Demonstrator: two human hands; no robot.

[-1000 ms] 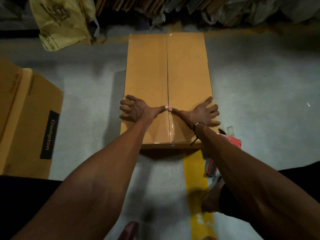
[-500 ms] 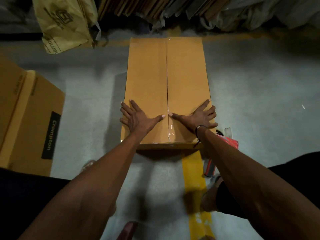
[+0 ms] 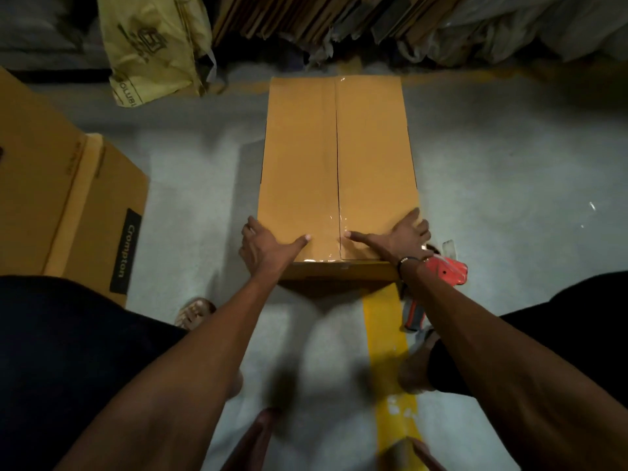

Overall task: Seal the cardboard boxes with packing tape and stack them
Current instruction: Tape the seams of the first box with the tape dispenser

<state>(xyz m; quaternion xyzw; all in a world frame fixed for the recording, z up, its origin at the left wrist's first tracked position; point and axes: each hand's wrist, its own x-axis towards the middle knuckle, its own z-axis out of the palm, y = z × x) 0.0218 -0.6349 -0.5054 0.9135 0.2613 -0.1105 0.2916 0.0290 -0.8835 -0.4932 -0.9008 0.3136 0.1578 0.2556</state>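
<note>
Resting on the concrete floor (image 3: pixel 492 185): a long cardboard box (image 3: pixel 336 158), clear packing tape (image 3: pixel 334 219) along its seam. Pressing flat on its near corners: left hand (image 3: pixel 263 248) and right hand (image 3: pixel 402 237), both grips unclenched, fingers spread. Likely stiff, smooth-topped, awkwardly long; gripping under both side edges looking safest.

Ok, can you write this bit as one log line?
box taped | left hand, right hand press near end | tape gun on floor
</note>
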